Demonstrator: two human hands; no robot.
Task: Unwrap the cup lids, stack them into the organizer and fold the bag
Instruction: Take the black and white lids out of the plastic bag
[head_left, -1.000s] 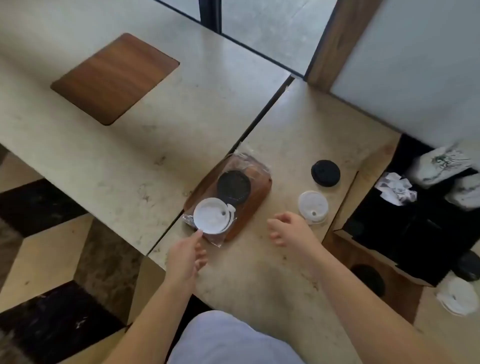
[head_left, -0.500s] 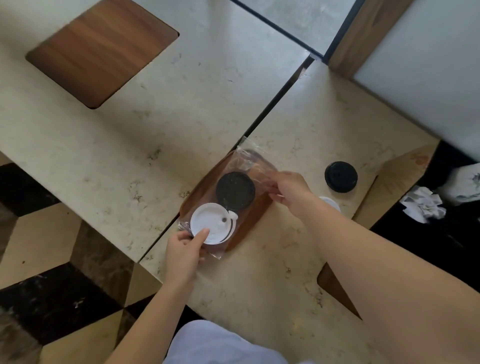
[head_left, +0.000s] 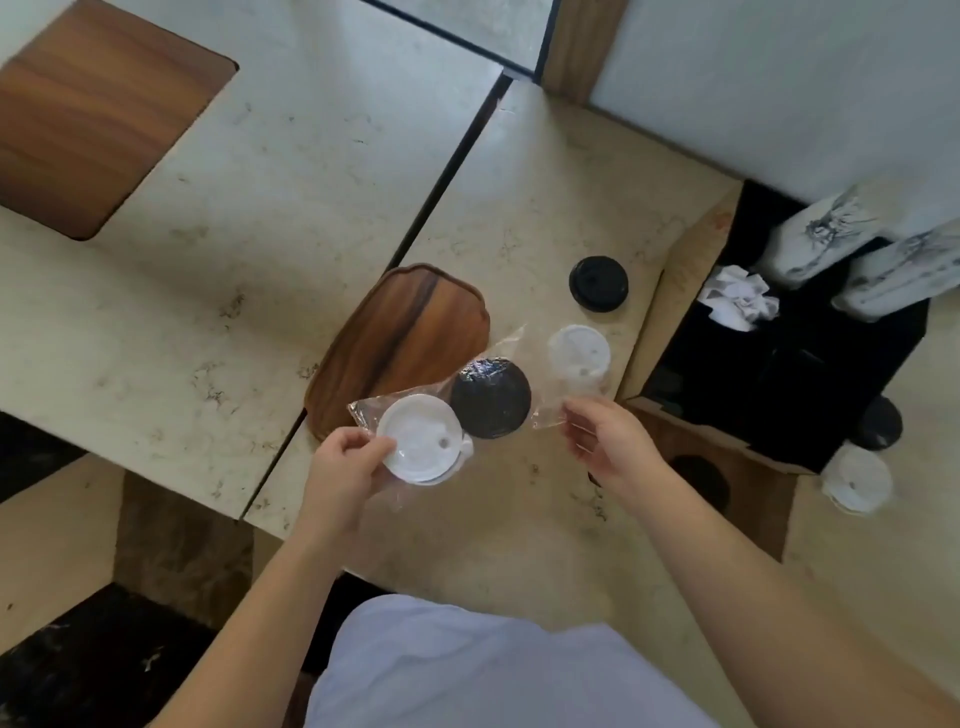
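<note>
Bag (head_left: 540, 384) between two hands: one white lid (head_left: 418, 439), one black lid (head_left: 490, 397)

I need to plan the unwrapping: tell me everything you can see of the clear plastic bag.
The clear plastic bag is thin, crinkled and glossy, held stretched above the counter near the wooden tray. Inside lie a white lid and a black lid, side by side. The left hand grips the white-lid end; the right hand pinches the opposite end.
</note>
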